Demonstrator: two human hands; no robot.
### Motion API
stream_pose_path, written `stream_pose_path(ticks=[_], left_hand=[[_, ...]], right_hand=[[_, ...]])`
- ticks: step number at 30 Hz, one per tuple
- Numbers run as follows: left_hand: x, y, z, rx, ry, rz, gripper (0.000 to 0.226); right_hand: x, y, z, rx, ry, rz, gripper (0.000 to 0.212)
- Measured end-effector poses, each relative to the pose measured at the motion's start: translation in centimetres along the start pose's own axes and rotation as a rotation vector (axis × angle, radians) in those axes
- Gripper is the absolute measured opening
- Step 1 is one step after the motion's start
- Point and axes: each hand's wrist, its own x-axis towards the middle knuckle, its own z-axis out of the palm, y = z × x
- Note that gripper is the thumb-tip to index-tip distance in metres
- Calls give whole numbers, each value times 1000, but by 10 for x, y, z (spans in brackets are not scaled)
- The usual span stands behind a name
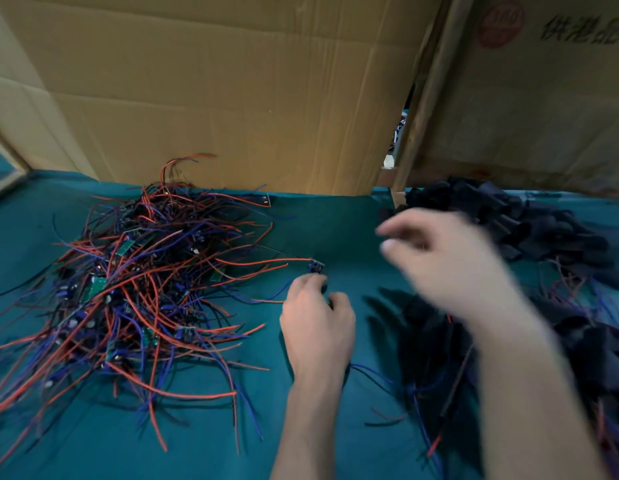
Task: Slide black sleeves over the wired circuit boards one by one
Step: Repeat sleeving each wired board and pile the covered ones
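The left hand [316, 317] pinches a small blue wired circuit board [316, 266]; the blurred right hand [439, 258] hangs loosely curled, holding nothing.

Single head-worn view, wide-angle, looks forward and down from above onto green table [321, 216]. Close range: forearms enter from bottom edge. Cardboard wall [214, 91] stands behind table, fills upper frame. Edges curved by lens. No second view.

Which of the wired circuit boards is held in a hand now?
The small blue board at the fingertips of the left hand, its red wire running left. It lies apart from the big tangled pile of boards and wires on the green cloth.
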Motion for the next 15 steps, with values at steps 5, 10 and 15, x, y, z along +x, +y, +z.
stream_pose_path(ticks=[5,10,15], left_hand=[[1,-5,0,-5,-9,43,17],[-3,-2,0,-110,21,28,12],[0,-6,0,-262,188,56,14]], right_hand=[[9,-3,79,29,-354,0,30],[8,14,70,-19,-213,73,24],[5,21,63,193,61,174,22]])
